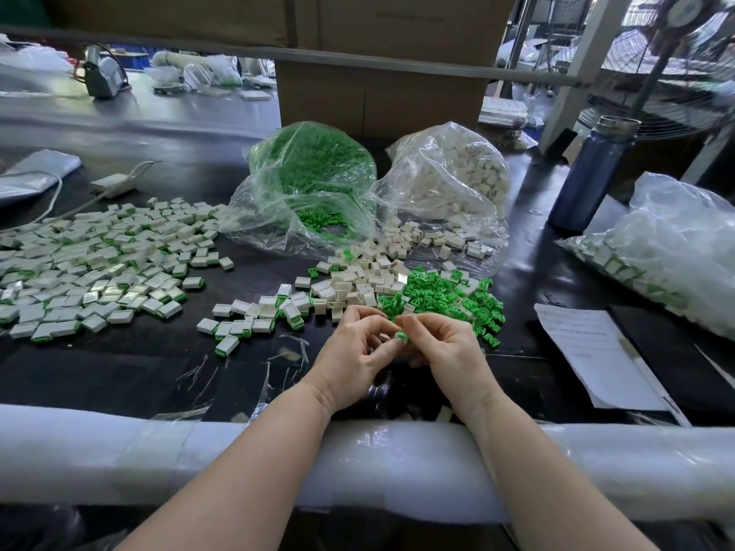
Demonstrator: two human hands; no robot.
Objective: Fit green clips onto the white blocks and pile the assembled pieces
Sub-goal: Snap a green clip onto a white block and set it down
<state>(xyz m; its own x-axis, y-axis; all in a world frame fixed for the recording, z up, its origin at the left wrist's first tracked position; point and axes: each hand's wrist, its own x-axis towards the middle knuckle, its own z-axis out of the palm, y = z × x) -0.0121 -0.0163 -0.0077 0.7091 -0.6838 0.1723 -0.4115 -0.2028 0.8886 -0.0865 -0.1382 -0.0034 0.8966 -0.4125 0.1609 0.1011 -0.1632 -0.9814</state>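
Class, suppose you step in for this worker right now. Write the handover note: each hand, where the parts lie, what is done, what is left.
Left hand and right hand meet over the table's near edge, pinching a green clip; whether a block is held there is hidden.
Loose white blocks and loose green clips lie just beyond the hands; fuller bags of clips and blocks sit behind.
Done: a big pile of assembled pieces at left, a few more nearer.
Left: plenty of loose stock to fit and pile.
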